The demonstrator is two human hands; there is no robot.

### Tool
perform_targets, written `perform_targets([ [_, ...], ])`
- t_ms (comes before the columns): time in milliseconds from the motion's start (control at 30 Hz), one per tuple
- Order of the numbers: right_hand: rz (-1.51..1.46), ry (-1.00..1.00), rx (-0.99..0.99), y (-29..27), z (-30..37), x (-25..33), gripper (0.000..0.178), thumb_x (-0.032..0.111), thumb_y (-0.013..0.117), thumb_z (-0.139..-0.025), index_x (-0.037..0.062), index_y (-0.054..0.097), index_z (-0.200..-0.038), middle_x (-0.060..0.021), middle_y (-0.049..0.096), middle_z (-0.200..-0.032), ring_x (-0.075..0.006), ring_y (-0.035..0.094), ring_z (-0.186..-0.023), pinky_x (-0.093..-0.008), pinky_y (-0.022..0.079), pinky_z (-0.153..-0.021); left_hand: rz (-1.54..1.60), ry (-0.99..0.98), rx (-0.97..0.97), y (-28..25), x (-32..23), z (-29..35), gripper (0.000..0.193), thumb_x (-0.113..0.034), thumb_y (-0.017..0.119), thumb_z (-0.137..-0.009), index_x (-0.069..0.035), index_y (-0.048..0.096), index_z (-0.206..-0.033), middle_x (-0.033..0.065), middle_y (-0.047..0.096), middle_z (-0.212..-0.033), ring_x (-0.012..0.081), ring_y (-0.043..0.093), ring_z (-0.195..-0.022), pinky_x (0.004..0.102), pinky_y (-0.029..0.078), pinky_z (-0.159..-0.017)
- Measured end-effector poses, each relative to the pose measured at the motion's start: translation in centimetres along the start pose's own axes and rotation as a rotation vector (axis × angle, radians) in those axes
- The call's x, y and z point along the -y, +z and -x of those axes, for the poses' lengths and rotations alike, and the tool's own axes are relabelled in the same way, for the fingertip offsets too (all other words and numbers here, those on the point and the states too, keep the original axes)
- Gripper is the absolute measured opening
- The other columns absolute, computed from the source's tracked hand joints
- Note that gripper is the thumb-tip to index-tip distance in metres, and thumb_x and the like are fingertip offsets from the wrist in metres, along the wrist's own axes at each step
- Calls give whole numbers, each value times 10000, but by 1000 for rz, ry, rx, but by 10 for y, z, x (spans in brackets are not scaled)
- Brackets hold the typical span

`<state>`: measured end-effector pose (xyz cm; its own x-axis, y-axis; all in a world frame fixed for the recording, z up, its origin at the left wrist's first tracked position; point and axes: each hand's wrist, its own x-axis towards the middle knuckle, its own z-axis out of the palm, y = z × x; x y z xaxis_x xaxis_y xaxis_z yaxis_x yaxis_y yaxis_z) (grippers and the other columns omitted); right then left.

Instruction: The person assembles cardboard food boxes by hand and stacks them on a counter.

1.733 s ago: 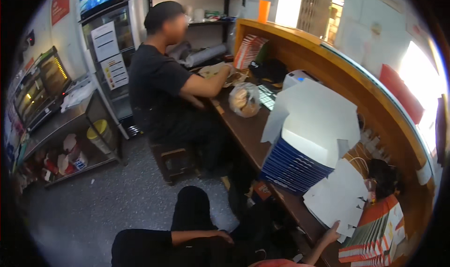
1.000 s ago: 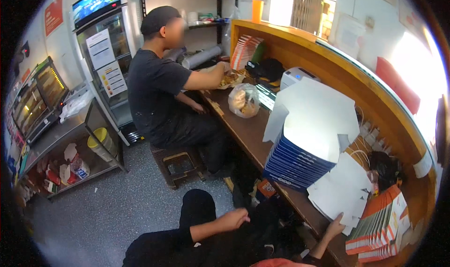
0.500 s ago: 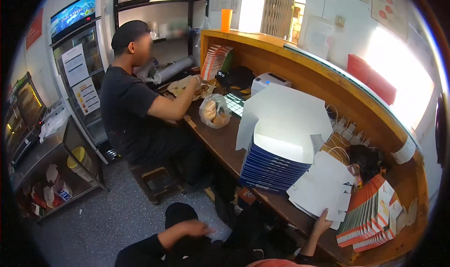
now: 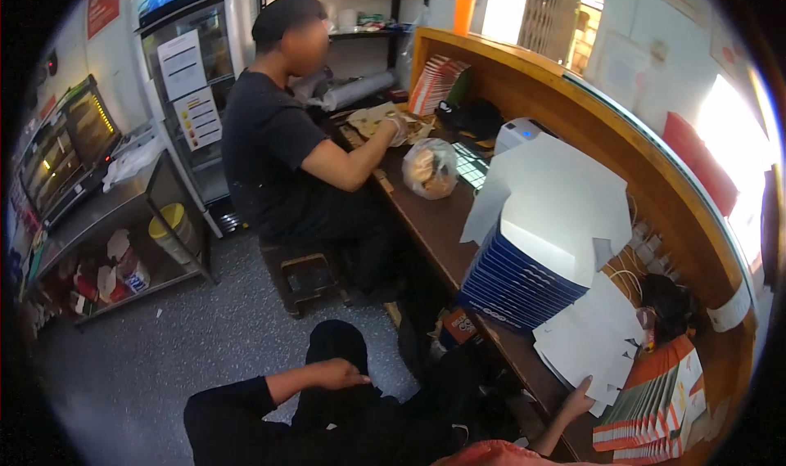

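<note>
Low in the view, my left hand (image 4: pixel 340 374) lies over my dark-clothed knee (image 4: pixel 337 343), its fingers stretched out and holding nothing. My right hand (image 4: pixel 578 398) grips the near edge of the flat white cardboard box blanks (image 4: pixel 585 335) on the counter, one finger over the top sheet; its other fingers are partly hidden. Just behind these sheets rises a tall stack of nested blue boxes (image 4: pixel 524 284) with white insides, the top one's flaps spread. To the right of my right hand stand folded orange, green and white cartons (image 4: pixel 651 405).
A co-worker (image 4: pixel 274 130) sits at the far left end of the counter (image 4: pixel 426 237), hands over food on paper. Nearby are a plastic bag of bread (image 4: pixel 430 169), a keyboard (image 4: pixel 471 166) and a white printer (image 4: pixel 520 135). Cables (image 4: pixel 626 274) run along the back panel.
My view has turned left, so the scene sits farther right. My left hand, blurred in motion before, now rests on my knee. The right hand keeps its place at the sheets' edge.
</note>
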<state>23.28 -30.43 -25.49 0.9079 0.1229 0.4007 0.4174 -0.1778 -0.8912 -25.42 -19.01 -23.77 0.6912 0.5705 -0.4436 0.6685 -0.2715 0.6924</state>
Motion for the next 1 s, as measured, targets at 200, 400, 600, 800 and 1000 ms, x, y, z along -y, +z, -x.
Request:
perform_targets([
  [200,12,-83,-17,-3,-7,-21,395,232,547,-840,-140,538,-973,-219,594,-949,-274,576,-825,-337,437,-752,-57,-343,-413,7,60,-58,520,-517,482,-798,-15,547,-918,184,572,-906,357,542,-868,445,418,-698],
  [400,36,23,24,0,-3,1,411,239,543,-838,-136,527,-1005,-219,579,-996,-275,561,-885,-337,429,-783,-204,-883,-797,45,97,-87,677,-500,485,-766,-100,323,-1287,262,280,-1287,414,289,-1181,517,284,-924],
  [600,-20,-29,-24,1,-6,-19,387,219,541,-840,-144,528,-975,-218,592,-949,-275,571,-840,-346,436,-750,-67,-878,-654,31,88,-83,736,-508,497,-747,-119,261,-1325,275,258,-1291,403,292,-1183,506,282,-932],
  [800,0,21,1,1,-7,-18,387,223,560,-828,-133,537,-977,-193,599,-950,-251,576,-833,-326,439,-754,-68,-916,-629,26,91,-86,739,-520,490,-746,-121,267,-1326,272,248,-1304,395,308,-1176,487,296,-930],
  [1000,-19,61,21,1,-3,-7,408,239,560,-828,-143,532,-968,-201,599,-925,-255,572,-825,-331,438,-745,-65,-929,-587,21,88,-88,740,-525,475,-757,-121,249,-1334,261,244,-1318,398,295,-1191,485,283,-949],
])
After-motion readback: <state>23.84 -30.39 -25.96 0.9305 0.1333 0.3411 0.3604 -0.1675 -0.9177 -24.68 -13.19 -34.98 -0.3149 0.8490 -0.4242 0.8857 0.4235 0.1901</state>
